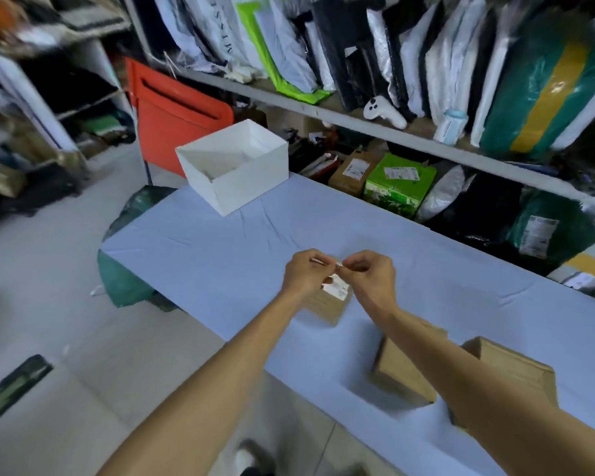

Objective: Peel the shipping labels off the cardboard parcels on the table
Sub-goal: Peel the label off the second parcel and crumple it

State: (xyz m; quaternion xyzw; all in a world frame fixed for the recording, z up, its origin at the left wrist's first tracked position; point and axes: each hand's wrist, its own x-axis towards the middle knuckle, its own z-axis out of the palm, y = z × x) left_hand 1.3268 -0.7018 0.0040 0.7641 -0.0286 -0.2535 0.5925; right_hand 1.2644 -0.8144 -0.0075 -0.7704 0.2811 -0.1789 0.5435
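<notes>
1. Right parcel (522, 365) and middle parcel (402, 376): lower right of frame, on the table (203, 252) by its near edge, with the right forearm crossing in front of them. No label shows on the faces in view (other faces are hidden).

2. Far parcel (327, 305): centre of frame, directly under the hands. A white label (339, 288) sits on its top, so this is judged to be the parcel being worked on.

3. Left hand (303, 273) and right hand (371, 273): centre of frame, raised just over the far parcel with fingers curled and fingertips meeting. Both pinch one small white scrap (337, 265). It is probably a torn piece of label, held up so it can be pulled or rolled free. Whether it joins the label below cannot be told.

4. White box (231, 187): upper centre, open-topped, at the table's far end. It is likely there to take the peelings.

5. Red chair (176, 111) and shelf (323, 108): top of frame, behind the table.
</notes>
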